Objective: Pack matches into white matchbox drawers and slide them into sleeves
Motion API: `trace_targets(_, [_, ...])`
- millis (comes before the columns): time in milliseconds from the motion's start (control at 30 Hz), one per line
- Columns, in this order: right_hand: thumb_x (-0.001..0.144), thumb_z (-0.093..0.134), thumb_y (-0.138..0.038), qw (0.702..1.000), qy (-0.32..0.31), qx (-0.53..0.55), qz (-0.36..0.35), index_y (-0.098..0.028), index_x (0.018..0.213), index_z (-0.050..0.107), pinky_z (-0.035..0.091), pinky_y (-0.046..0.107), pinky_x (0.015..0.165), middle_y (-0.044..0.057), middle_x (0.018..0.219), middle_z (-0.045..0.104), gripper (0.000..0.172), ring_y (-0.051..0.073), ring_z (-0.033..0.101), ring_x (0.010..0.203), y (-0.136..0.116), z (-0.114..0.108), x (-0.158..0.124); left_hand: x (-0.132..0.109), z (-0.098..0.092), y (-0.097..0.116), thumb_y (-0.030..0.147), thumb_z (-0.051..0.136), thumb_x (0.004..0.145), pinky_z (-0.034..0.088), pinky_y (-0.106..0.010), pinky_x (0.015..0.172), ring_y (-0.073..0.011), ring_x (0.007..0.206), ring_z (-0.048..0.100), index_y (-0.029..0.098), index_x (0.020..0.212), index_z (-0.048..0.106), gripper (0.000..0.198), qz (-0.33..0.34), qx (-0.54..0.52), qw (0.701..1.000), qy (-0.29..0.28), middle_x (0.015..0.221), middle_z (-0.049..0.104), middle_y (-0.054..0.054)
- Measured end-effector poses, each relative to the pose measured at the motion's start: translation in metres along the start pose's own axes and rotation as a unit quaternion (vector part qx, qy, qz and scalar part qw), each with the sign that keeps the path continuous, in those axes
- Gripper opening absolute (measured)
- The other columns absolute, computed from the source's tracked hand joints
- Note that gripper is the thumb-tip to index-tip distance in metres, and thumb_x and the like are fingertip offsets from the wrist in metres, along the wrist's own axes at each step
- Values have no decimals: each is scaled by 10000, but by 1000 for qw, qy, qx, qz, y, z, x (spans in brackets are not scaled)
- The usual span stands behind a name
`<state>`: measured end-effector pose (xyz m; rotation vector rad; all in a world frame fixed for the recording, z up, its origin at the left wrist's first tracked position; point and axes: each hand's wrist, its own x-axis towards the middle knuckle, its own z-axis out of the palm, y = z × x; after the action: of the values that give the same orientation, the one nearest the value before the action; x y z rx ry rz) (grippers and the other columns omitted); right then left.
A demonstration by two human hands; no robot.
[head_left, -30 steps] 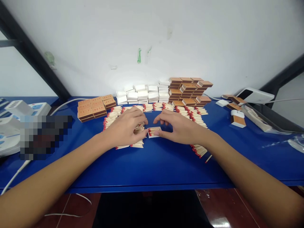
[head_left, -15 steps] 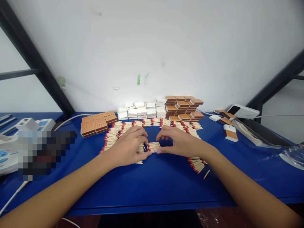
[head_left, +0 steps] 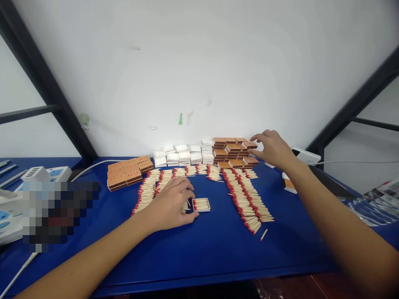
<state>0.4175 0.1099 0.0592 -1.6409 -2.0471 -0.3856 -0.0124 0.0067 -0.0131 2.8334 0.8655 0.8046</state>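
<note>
My left hand (head_left: 173, 204) rests at the left of a small white matchbox tray (head_left: 201, 209), its fingers bent and its thumb apart from them. Red-tipped matches lie inside the tray. The thumb tip is at the tray's lower left corner; whether it touches is hard to tell. My right hand (head_left: 273, 148) is at the stack of brown matchboxes (head_left: 230, 152) by the wall. Its thumb and forefinger are spread around the right end of an upper matchbox (head_left: 249, 145), which still sits on the stack. Loose matches (head_left: 246, 195) lie in rows on both sides of the tray.
White trays (head_left: 183, 155) are stacked along the wall. Closed matchboxes (head_left: 126, 172) form a block at left. One match (head_left: 263, 235) lies alone at right. A power strip (head_left: 56, 176), a white device (head_left: 305, 156) and cables flank the blue table (head_left: 187, 257).
My right hand has left the tray and moved up and right to the brown stack. The left hand stays beside the tray. The view has tilted slightly upward.
</note>
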Motion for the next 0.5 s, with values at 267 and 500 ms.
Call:
trace_targets(267, [862,729,-751,975,-25,48,214,-203,1134,685,486,487,814,220,1084,808,613,378,686,953,-1,11,5,1,-1,0,460,827,933,542,-572,1166,-358,1334,621,201,1049,778,288,-7,-2,1000,-19,1232,747,-123])
trace_targets(500, [965,615,-652,973,35,-19,226,-146,1265,685,500,565,885,304,1175,774,592,449,690,1079,-41,-8,-6,2,-1,0,437,795,962,541,-565,1159,-350,1296,641,179,1043,772,272,6,0,1000,5,1201,758,-125])
